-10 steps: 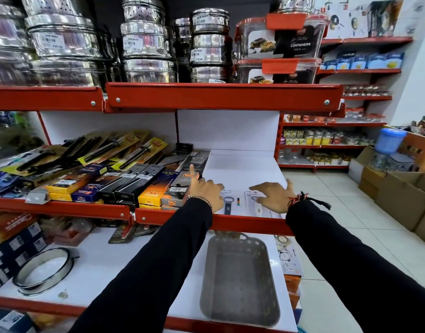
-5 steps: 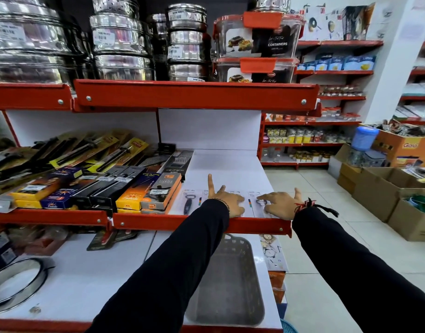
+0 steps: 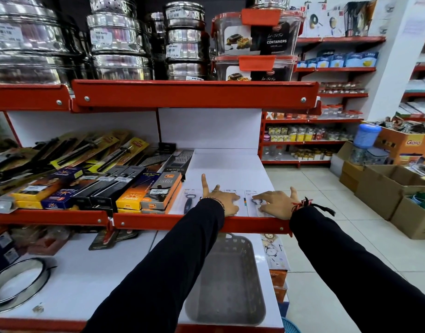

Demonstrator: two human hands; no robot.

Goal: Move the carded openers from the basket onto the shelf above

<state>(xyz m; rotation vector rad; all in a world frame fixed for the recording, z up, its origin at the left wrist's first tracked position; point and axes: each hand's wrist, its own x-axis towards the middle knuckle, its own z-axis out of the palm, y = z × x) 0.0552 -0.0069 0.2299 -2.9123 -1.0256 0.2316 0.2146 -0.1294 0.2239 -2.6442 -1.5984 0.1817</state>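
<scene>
Spread fingers point(image 3: 230, 197) of the left hand point(image 3: 222, 200) press flat on a white carded opener point(image 3: 233, 203) at the front of the shelf point(image 3: 230, 164), gripping nothing, the forefinger pointing up the board. Just beside it, the right hand point(image 3: 275, 202) lies open on the next card point(image 3: 251, 200), fingertips on the opener's ring, apparently squaring the row against the red lip point(image 3: 158, 221). A third card point(image 3: 188, 200), with a dark-handled opener, lies clear to the left, next to stacked boxed lighters point(image 3: 156, 193). Laid flat and side by side, the cards seem set so their faces can be read. Below, the grey basket point(image 3: 230, 280) looks empty, though a black sleeve point(image 3: 163, 272) crosses its near left part. Print on the cards is too small to read, and the hands cover most of two of them.
</scene>
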